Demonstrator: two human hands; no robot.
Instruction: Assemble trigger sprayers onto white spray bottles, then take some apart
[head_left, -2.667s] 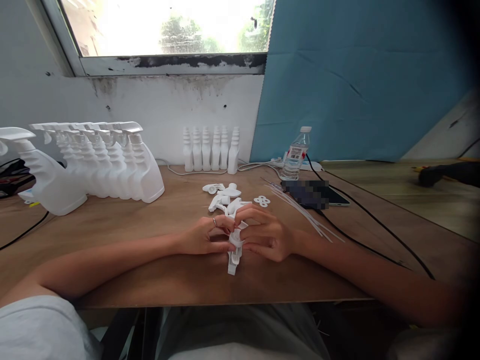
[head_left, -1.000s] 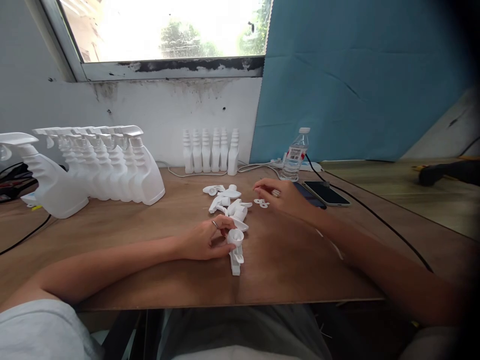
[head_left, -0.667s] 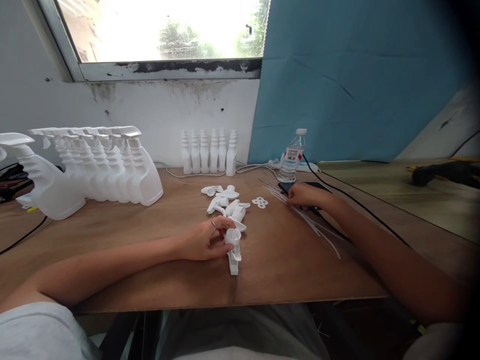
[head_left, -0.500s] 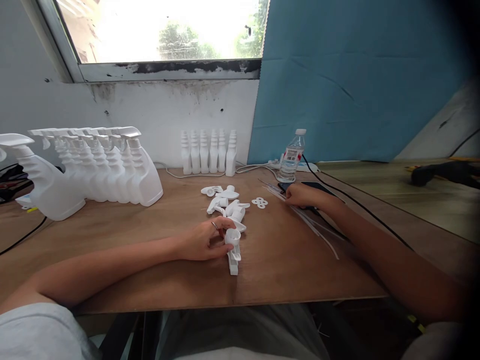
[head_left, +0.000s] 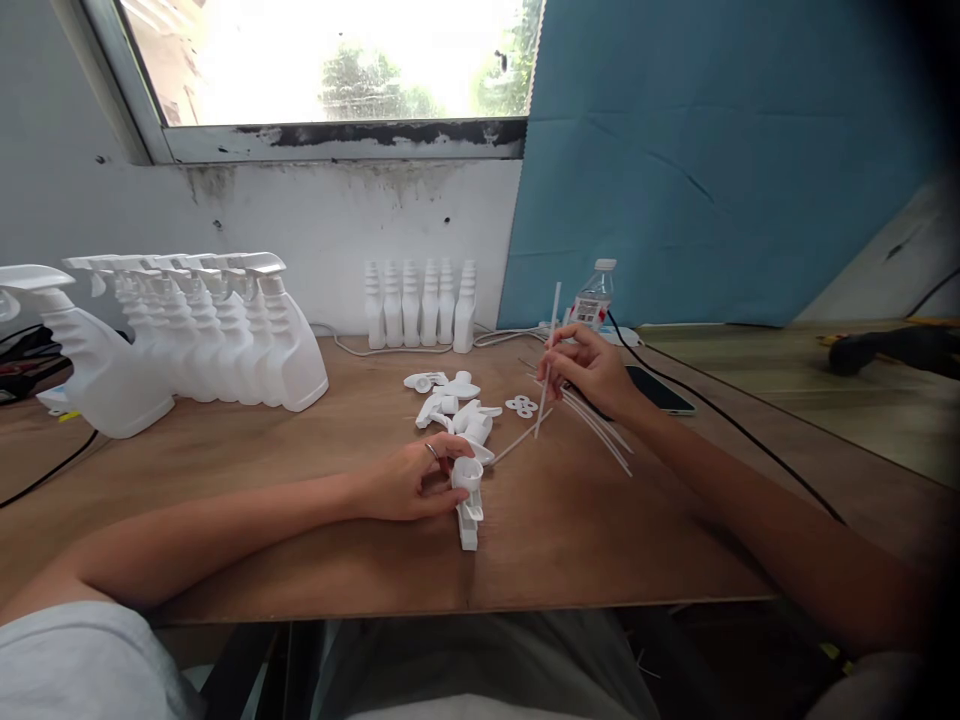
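My left hand (head_left: 424,480) grips a white spray trigger head (head_left: 469,490) near the table's front edge, its round collar facing up. A thin white plastic tube (head_left: 556,310) stands nearly upright between the pinched fingers of my right hand (head_left: 589,372), above the table. Beneath that hand lie several more loose tubes (head_left: 604,435), and one reaches left toward the heads. Just beyond my left hand is a loose pile of white spray heads (head_left: 457,405). A small group of flat white rings (head_left: 521,406) lies between the pile and the tubes.
Assembled white spray bottles (head_left: 247,340) stand in a row at the left. Several bottles without heads (head_left: 420,310) line the wall. A clear water bottle (head_left: 594,298) stands behind my right hand, partly hidden, with a dark phone (head_left: 660,390) and a black cable (head_left: 720,410) to the right.
My right hand has lifted a tube from the bunch and moved slightly up and left, turning it upright. Other tubes have shifted on the table. My left hand keeps its hold on the spray head.
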